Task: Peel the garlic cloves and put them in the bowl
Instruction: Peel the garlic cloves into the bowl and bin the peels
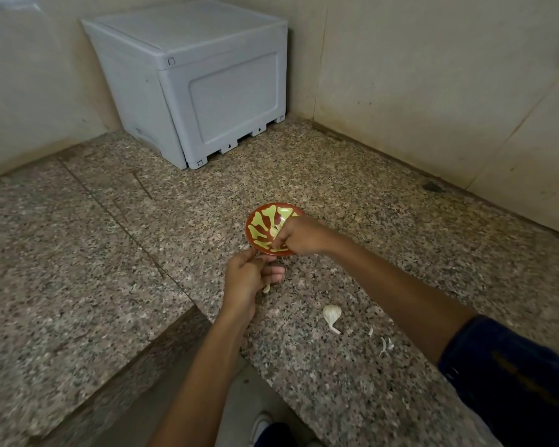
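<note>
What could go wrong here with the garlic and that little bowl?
The right hand is bunched over the bowl's near rim; pressing there might tip it. A clove shows just under the left hand and could drop and roll toward the counter edge near the person. Peel scraps lie loose and may scatter or get mixed in.

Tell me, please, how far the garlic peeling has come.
Done: loose skins lie on the counter, so some peeling has happened. In hand: the right hand reaches over the bowl; the left hand holds something small. Left: a garlic piece lies unpeeled.
</note>
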